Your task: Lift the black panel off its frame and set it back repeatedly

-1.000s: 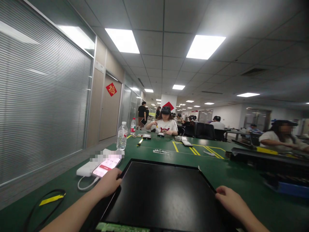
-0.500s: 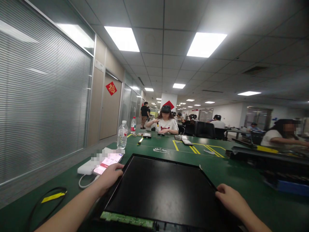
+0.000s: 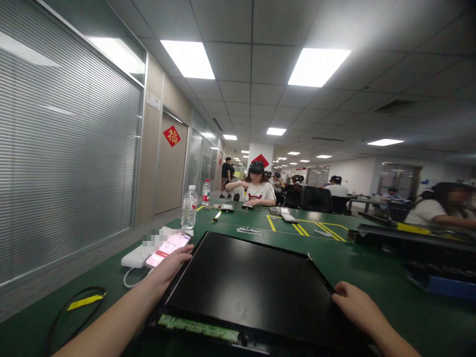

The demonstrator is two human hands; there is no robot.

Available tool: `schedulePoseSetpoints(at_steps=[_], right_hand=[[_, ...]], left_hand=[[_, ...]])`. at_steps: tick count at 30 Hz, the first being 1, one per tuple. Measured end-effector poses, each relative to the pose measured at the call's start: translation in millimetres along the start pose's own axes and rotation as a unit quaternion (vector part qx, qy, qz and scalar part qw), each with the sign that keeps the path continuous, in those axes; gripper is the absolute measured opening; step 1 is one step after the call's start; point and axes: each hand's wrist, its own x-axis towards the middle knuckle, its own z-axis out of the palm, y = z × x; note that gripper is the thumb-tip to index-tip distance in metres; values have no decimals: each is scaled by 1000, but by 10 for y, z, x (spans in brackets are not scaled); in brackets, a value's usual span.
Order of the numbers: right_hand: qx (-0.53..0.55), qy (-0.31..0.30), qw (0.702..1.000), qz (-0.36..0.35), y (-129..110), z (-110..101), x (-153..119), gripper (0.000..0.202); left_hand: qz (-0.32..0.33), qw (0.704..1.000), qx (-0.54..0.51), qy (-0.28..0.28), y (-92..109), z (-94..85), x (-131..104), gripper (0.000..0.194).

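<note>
A black flat display panel (image 3: 253,282) lies in front of me, its dark screen facing up and reflecting a ceiling light. Along its near edge a green circuit board (image 3: 199,328) is exposed. My left hand (image 3: 176,260) grips the panel's left edge near the far corner, with part of the fingers hidden. On the opposite side my right hand (image 3: 351,300) is closed on the right edge, fingertips curled over the frame. Close to my left hand lies a lit phone (image 3: 169,249) beside a white power bank (image 3: 136,255) with a white cable.
A water bottle (image 3: 189,208) and a red-capped bottle (image 3: 206,192) stand at the table's left. A black cable with a yellow tag (image 3: 85,302) lies at near left. Black parts (image 3: 405,238) are piled at right. Across the green table (image 3: 372,267), a person (image 3: 256,191) works with a screwdriver.
The panel has risen slightly in view, its far edge a little higher and more of the near-edge circuit board showing. Both hands remain at its sides. The person opposite has moved the screwdriver.
</note>
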Motion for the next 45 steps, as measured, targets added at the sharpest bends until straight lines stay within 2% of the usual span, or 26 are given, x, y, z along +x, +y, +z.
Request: schedulePoseSetpoints(at_steps=[4,9,17,23,26,28,32,38,45], right_hand=[[5,1,1000,3,-6,-5,-7,23],[6,-8,1000,-2,-12,-15,-14,23],[6,-5,1000,3,-52,-39,-38,20],[13,-1,1000,2,-21,-12,-15,22],[19,-4,1000,4,-12,-8,-8,23],[19,-2,1000,7,-17,-13,-14,23],[18,4,1000,1,-31,-24,-31,22],[11,4,1000,0,-24,-22,-23,20],[4,4,1000,3,-36,-23,-28,23]], left_hand=[[-16,999,-21,-30,-17,-28,18,67],[-6,996,-21,-87,-82,-92,65,68],[0,993,77,-86,-65,-53,-45,40],[-18,994,25,-106,-48,7,-88,34],[-38,987,5,-157,-56,10,-103,27],[-39,986,18,-161,-66,0,-111,28],[1,988,72,-134,-72,-20,-139,39],[10,985,89,-149,-61,-6,-178,52],[18,985,92,-147,-77,-22,-144,54]])
